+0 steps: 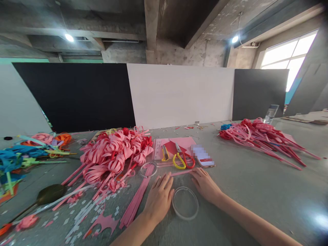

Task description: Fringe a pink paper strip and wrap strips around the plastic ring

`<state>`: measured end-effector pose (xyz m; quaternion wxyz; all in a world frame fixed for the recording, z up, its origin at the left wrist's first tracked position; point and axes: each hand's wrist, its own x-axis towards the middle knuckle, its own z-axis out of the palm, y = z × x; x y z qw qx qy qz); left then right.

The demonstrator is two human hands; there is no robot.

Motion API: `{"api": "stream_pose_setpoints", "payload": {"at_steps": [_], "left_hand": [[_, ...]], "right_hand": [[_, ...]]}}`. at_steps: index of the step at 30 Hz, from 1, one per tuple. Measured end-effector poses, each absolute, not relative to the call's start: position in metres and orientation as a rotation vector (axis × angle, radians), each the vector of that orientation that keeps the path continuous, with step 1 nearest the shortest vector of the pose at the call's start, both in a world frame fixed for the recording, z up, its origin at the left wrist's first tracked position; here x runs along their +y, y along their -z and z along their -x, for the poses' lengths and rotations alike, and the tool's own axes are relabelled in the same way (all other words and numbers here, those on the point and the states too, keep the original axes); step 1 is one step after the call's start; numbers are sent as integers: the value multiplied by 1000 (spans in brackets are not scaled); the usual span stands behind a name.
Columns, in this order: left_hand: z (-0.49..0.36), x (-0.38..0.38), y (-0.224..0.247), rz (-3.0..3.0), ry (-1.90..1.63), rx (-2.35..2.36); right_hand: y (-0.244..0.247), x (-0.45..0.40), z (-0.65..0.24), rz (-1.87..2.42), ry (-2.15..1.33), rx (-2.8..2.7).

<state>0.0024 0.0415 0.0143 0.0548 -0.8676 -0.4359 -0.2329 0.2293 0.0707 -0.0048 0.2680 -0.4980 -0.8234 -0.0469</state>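
Both hands lie flat and hold nothing – left hand (159,198) and right hand (205,184) pressing a pink paper strip (179,173) to the table (256,184), clear tape ring (185,203) between them – beside finished pink curled flowers (112,153), more loose strips (135,201) uncurled

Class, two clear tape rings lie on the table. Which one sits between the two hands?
The larger tape ring nearest the camera, lying between both hands; the smaller ring lies farther away, beside the pink paper pile.
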Motion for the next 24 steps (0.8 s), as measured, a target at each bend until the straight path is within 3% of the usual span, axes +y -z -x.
{"api": "stream_pose_setpoints", "payload": {"at_steps": [24], "left_hand": [[-24, 80, -17, 2583, 738, -1396]], "right_hand": [[6, 114, -210, 1590, 362, -1975]]}}
